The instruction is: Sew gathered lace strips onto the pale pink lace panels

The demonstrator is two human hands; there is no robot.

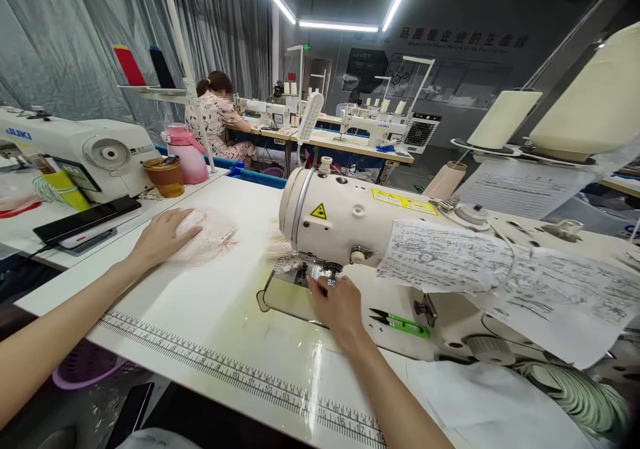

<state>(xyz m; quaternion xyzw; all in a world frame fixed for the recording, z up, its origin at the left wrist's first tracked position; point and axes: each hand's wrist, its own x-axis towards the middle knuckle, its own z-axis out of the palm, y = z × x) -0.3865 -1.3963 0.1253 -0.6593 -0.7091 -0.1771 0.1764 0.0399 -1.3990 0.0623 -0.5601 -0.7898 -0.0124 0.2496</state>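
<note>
My left hand [163,235] lies flat on a thin, pale pink piece of fabric [213,241] on the white sewing table [195,302]; its fingers are stretched out. Loose reddish threads [227,243] show at the fabric's right side. My right hand [340,302] is at the needle area of a cream sewing machine [340,215], beside the presser foot [303,272]. Its fingers are curled and pinched close together; what is between them, if anything, is hidden. Green thread snips [400,322] lie on the machine bed, right of this hand.
A ruler strip [240,375] runs along the table's front edge. Handwritten paper sheets [445,255] hang over the machine arm. Left stand another sewing machine [85,142], an amber cup [165,177] and a pink jug [186,155]. Thread cones [505,119] stand right. A person [217,115] sits farther back.
</note>
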